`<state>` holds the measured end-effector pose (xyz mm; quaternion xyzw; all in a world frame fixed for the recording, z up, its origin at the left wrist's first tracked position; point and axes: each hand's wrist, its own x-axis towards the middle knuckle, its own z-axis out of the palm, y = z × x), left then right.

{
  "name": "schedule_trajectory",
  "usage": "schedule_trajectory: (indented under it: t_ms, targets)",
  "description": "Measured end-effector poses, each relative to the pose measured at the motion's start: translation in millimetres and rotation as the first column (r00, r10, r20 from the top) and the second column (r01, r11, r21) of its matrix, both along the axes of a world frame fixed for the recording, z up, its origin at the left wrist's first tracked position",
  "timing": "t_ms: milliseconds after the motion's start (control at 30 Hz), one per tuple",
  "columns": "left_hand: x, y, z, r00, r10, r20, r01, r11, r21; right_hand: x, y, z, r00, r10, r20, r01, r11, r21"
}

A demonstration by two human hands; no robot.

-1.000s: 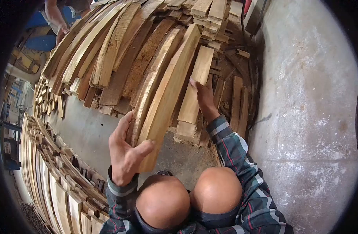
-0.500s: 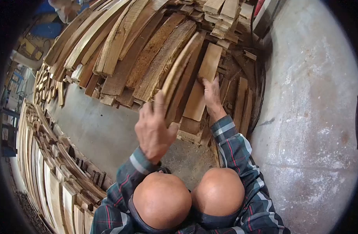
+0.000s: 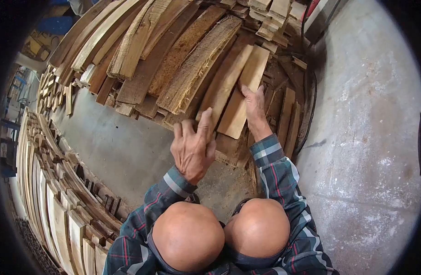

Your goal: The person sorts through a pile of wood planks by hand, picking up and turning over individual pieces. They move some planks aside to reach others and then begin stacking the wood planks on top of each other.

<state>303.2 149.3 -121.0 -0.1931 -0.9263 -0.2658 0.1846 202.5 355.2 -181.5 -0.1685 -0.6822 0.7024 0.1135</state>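
Note:
A long brown wooden board (image 3: 228,81) lies flat on the stack, with a bark-dark streak at its far end. My left hand (image 3: 191,149) is at its near end, fingers bent around the corner and thumb apart to the right; the grip underneath is hidden. Just right of it lies a shorter, paler, smooth-faced wooden board (image 3: 240,107). My right hand (image 3: 255,109) grips that one by its right edge, thumb on top and fingers mostly out of sight. To the left rests a rough-sawn plank (image 3: 199,64) with a splintered edge.
More long planks (image 3: 128,50) are stacked to the left, ends facing me. Short boards (image 3: 270,18) are piled at the back. A second stack of lumber (image 3: 66,206) stands at lower left. Narrow strips (image 3: 288,119) lie right of my hand, beside a grey, stained surface (image 3: 366,137).
The long board was tilted up on its edge and now lies flat beside the paler one. My left hand has shifted slightly right and down. My right hand stays on its board.

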Motion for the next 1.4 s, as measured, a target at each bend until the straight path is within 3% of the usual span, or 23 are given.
schedule_trajectory:
  t_ms: [133, 167, 300, 433, 533, 633, 700, 733, 867, 967, 1067, 1133, 1167, 1267, 1400]
  targets:
    - [-12.4, 6.3, 11.7, 0.991, 0.075, -0.113, -0.082, 0.995, -0.062, 3.4, 1.4, 9.6, 0.995, 0.079, -0.067, -0.084, 0.994, -0.076]
    - [-18.2, 10.5, 6.8, 0.98, 0.068, -0.186, -0.086, 0.992, -0.091, 1.1, 1.3, 6.1, 0.996, 0.065, -0.062, -0.07, 0.993, -0.096]
    - [-42.2, 30.5, -6.0, 0.974, 0.074, -0.215, -0.135, 0.949, -0.285, -0.2, -1.8, 3.6, 0.999, 0.008, -0.042, -0.012, 0.995, -0.099]
    - [-45.9, 27.2, -9.6, 0.984, -0.032, -0.173, -0.032, 0.934, -0.355, 4.5, -0.9, 15.0, 0.991, 0.097, -0.093, -0.11, 0.983, -0.15]
    - [-38.1, 21.4, -3.2, 0.97, -0.067, -0.232, -0.02, 0.935, -0.354, -0.7, 0.9, 0.7, 0.997, 0.007, -0.075, -0.011, 0.999, -0.047]
    - [-28.8, 6.2, 11.6, 0.916, -0.36, -0.178, 0.352, 0.933, -0.076, 3.5, 3.4, 13.7, 0.99, 0.12, -0.068, -0.128, 0.984, -0.124]
    - [-26.7, -3.9, 30.9, 0.892, -0.236, -0.386, 0.227, 0.971, -0.069, 8.7, -8.8, 21.5, 1.0, 0.009, -0.022, -0.011, 0.998, -0.068]
    - [-31.8, -7.1, 37.7, 0.905, -0.133, -0.405, 0.119, 0.991, -0.06, 9.5, -11.1, 24.3, 0.999, -0.054, -0.002, 0.054, 0.998, -0.034]
    - [-52.7, -14.4, 65.5, 0.901, 0.268, -0.341, -0.324, 0.939, -0.117, -1.9, 1.2, -3.1, 0.994, 0.034, -0.105, -0.047, 0.991, -0.123]
    - [-65.2, -14.7, 64.0, 0.928, 0.313, -0.202, -0.366, 0.869, -0.333, -2.0, -2.5, -1.6, 0.996, -0.055, -0.066, 0.052, 0.998, -0.042]
    - [-80.2, -9.3, 58.1, 0.922, 0.33, -0.203, -0.381, 0.871, -0.309, 9.1, -7.5, 22.6, 0.995, -0.017, -0.098, 0.009, 0.997, -0.075]
    - [-87.1, -8.9, 65.9, 0.939, 0.329, -0.106, -0.345, 0.894, -0.286, 12.2, -12.0, 29.2, 0.993, -0.046, -0.109, 0.036, 0.995, -0.09]
    - [-89.2, -9.9, 68.8, 0.943, 0.328, -0.056, -0.33, 0.903, -0.275, 2.4, -7.0, 8.5, 0.991, -0.108, -0.083, 0.11, 0.994, 0.019]
    - [-95.3, -12.9, 61.8, 0.962, 0.238, -0.131, -0.254, 0.96, -0.121, -2.8, -2.8, -2.2, 0.993, -0.041, -0.11, 0.032, 0.996, -0.08]
    - [-66.5, -4.0, 64.9, 0.975, 0.202, -0.09, -0.198, 0.979, 0.051, -2.7, -0.9, -5.7, 0.985, 0.007, -0.172, -0.038, 0.983, -0.178]
